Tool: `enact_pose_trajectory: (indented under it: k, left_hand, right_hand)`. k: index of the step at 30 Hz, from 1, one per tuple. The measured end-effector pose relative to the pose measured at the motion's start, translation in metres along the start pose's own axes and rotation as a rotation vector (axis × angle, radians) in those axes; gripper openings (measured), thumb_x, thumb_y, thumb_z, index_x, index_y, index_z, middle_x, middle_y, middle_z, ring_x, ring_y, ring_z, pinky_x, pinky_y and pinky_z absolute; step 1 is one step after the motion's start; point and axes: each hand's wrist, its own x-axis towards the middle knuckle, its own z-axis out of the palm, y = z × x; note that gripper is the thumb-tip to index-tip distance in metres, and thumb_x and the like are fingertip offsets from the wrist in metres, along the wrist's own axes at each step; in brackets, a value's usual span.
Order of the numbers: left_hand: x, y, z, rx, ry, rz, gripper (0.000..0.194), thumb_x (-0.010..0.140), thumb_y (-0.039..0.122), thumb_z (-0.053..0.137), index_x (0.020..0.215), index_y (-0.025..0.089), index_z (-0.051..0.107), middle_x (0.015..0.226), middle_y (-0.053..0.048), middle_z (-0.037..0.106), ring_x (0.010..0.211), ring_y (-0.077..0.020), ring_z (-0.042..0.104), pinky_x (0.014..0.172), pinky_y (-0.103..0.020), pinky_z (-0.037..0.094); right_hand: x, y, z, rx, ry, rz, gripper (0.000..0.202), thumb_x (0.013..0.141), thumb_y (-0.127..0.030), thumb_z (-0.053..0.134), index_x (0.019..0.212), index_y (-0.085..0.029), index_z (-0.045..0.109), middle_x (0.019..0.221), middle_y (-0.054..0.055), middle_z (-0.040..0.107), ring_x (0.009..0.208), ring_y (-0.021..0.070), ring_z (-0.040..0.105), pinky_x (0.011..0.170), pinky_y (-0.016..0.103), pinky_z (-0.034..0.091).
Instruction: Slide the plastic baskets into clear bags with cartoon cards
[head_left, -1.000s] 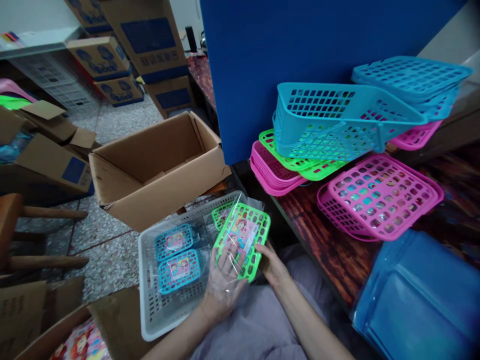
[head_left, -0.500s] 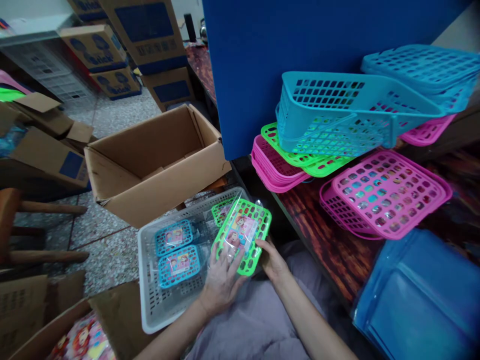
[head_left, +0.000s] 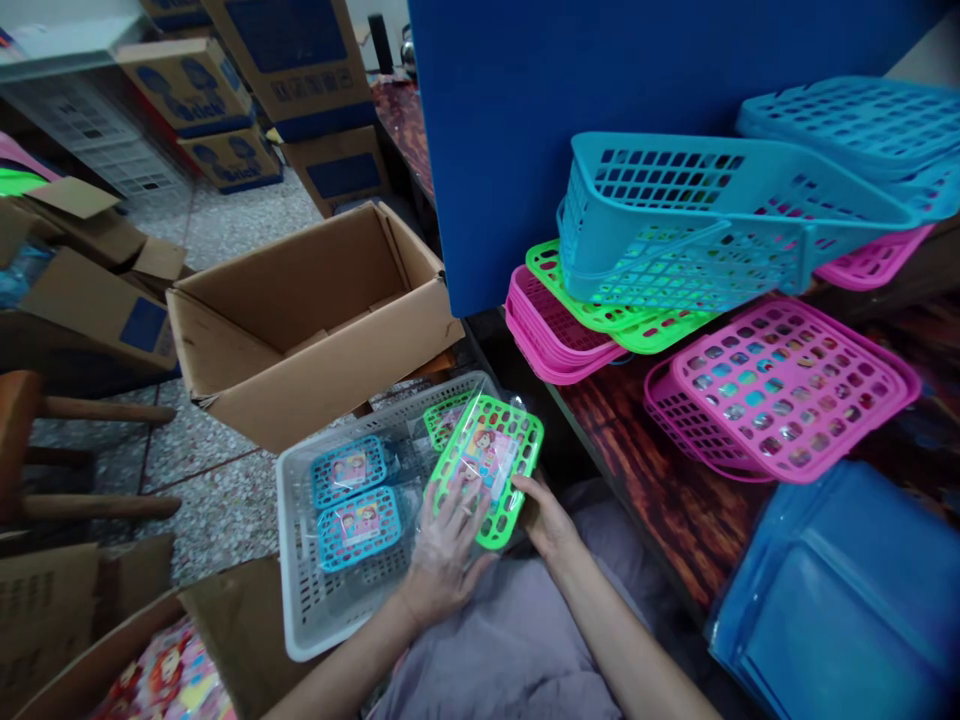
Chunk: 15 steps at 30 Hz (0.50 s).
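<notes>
A green plastic basket [head_left: 504, 520] in clear wrap, with a picture card on top, is held tilted over my lap. My right hand [head_left: 551, 520] grips its right edge, thumb on top and the other fingers hidden beneath. Across the lower left of its wrapped top lies my left hand [head_left: 448, 545], fingers spread flat. Below and to the left is a grey crate [head_left: 296, 600]. Inside it sit two wrapped blue baskets [head_left: 360, 530] with picture cards, and another green basket [head_left: 442, 420] partly hidden by the held one.
An open cardboard box [head_left: 322, 370] stands behind the crate. On the wooden table [head_left: 600, 430] at right are pink baskets [head_left: 795, 390], a large blue basket [head_left: 675, 240] and blue plastic bags [head_left: 847, 590]. A wooden stool [head_left: 97, 410] and a box of printed packs [head_left: 165, 680] are at left.
The view has shifted slightly. Both hands keep nearly the same place on the green basket, with the left fingers still flat on its wrap.
</notes>
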Motion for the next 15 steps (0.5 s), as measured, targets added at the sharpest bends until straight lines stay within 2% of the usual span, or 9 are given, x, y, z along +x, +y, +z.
enact_pose_trajectory:
  k: [4,6,8,9,11,13,15]
  left_hand:
    - [-0.014,0.002,0.004,0.008,0.027,-0.009,0.075,0.097,0.032,0.052,0.159,0.012,0.016,0.159,-0.018,0.035,0.153,-0.0364,0.014,0.121,-0.064,0.009]
    - [-0.036,0.004,0.008,-0.033,0.031,-0.044,0.073,0.097,0.026,0.052,0.159,0.013,0.016,0.159,-0.018,0.035,0.153,-0.0343,0.015,0.121,-0.062,0.013]
    - [-0.066,0.004,0.015,-0.154,0.041,-0.136,0.069,0.096,0.020,0.052,0.158,0.018,0.023,0.160,-0.015,0.034,0.153,-0.0318,0.018,0.122,-0.060,0.017]
    - [-0.083,0.003,0.019,-0.258,0.052,-0.230,0.064,0.096,0.020,0.052,0.156,0.021,0.030,0.161,-0.013,0.033,0.152,-0.0311,0.020,0.122,-0.059,0.019]
    - [-0.112,0.000,0.028,-0.569,0.122,-0.539,0.052,0.096,0.031,0.056,0.147,0.025,0.048,0.160,-0.011,0.035,0.151,-0.0316,0.024,0.121,-0.058,0.022]
    - [-0.126,-0.001,0.037,-1.099,0.104,-0.908,0.052,0.090,0.048,0.064,0.137,0.026,0.060,0.156,-0.009,0.044,0.150,-0.0325,0.026,0.123,-0.057,0.017]
    - [-0.121,0.002,0.044,-1.668,0.018,-1.125,0.063,0.079,0.062,0.071,0.130,0.025,0.066,0.149,-0.010,0.053,0.150,-0.0351,0.026,0.124,-0.056,0.013]
  right_hand:
    - [0.002,0.001,-0.001,0.001,0.004,0.020,0.060,0.060,-0.025,0.085,0.118,-0.026,0.068,0.102,0.002,0.078,0.099,0.0273,0.070,0.080,0.037,0.056]
    - [0.003,0.001,-0.002,0.005,0.013,0.024,0.060,0.060,-0.025,0.085,0.118,-0.026,0.068,0.100,0.003,0.079,0.100,0.0272,0.070,0.081,0.037,0.056]
    - [0.004,0.000,-0.002,0.014,0.030,0.020,0.060,0.059,-0.024,0.086,0.117,-0.026,0.068,0.099,0.002,0.079,0.101,0.0263,0.070,0.082,0.036,0.056]
    - [0.004,0.000,-0.003,0.019,0.040,0.016,0.060,0.059,-0.024,0.086,0.116,-0.026,0.069,0.099,0.001,0.079,0.101,0.0259,0.070,0.082,0.035,0.055]
    - [0.005,-0.002,-0.003,0.032,0.061,0.014,0.060,0.058,-0.023,0.087,0.115,-0.027,0.069,0.100,0.001,0.079,0.100,0.0255,0.070,0.082,0.035,0.056]
    - [0.006,-0.003,-0.003,0.043,0.083,0.021,0.059,0.057,-0.023,0.088,0.113,-0.026,0.070,0.098,0.001,0.079,0.097,0.0251,0.070,0.079,0.034,0.056]
    - [0.007,-0.003,-0.004,0.053,0.105,0.035,0.058,0.056,-0.023,0.089,0.111,-0.025,0.071,0.096,0.001,0.079,0.092,0.0240,0.071,0.074,0.032,0.056]
